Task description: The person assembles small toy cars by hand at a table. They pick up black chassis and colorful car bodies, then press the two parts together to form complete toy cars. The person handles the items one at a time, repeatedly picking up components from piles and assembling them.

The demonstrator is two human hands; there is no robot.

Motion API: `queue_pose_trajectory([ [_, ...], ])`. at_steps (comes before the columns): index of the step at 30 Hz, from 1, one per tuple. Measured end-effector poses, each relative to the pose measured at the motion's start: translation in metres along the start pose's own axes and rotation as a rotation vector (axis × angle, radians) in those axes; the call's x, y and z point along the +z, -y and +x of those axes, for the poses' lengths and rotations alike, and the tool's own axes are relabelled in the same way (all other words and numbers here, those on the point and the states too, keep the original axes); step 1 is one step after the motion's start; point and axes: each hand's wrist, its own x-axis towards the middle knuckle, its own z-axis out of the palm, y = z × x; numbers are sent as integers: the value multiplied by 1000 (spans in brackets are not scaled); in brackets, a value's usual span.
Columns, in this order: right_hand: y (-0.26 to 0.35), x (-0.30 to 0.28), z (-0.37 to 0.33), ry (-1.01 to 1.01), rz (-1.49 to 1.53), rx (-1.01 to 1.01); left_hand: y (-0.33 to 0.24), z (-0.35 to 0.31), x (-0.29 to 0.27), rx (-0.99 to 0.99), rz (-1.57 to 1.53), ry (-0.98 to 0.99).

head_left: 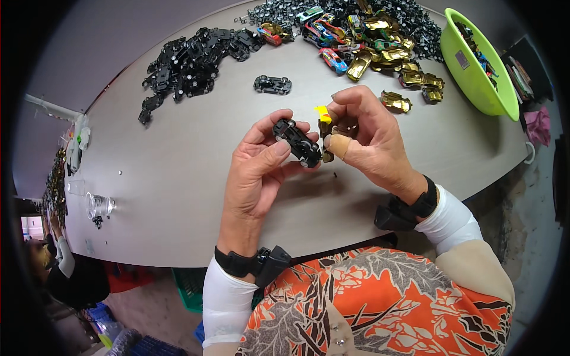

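Note:
Over the near middle of the table, my left hand (255, 160) pinches a black toy car chassis (295, 142) with small wheels between thumb and fingers. Close beside it, my right hand (371, 139) is closed on a toy car body (324, 121), seen edge-on, yellow at its top and dark lower down. The two parts are side by side; whether they touch I cannot tell. A bandage wraps the right thumb. Beyond my hands, a single black chassis (272, 85) lies on the table.
A heap of black chassis (190, 62) lies at far left. Gold and coloured car bodies (380, 47) spread at far right before small dark parts (270, 13). A green basin (484, 71) stands at the right edge. A clear cup (100, 205) sits left; another person (65, 267) works beyond.

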Motion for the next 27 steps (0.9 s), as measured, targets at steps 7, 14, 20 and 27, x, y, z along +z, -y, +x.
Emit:
queue_pose_trajectory([
  [7, -4, 2, -2, -27, -69, -34, 1, 0, 1, 4, 15, -19],
  [14, 1, 8, -3, -47, -51, 21, 3, 0, 3, 48, 67, -53],
  [20, -2, 6, -3, -61, -88, -41, 4, 0, 5, 77, 103, -66],
  [27, -8, 7, -2, -49, -217, -136, 5, -1, 5, 92, 97, -51],
])
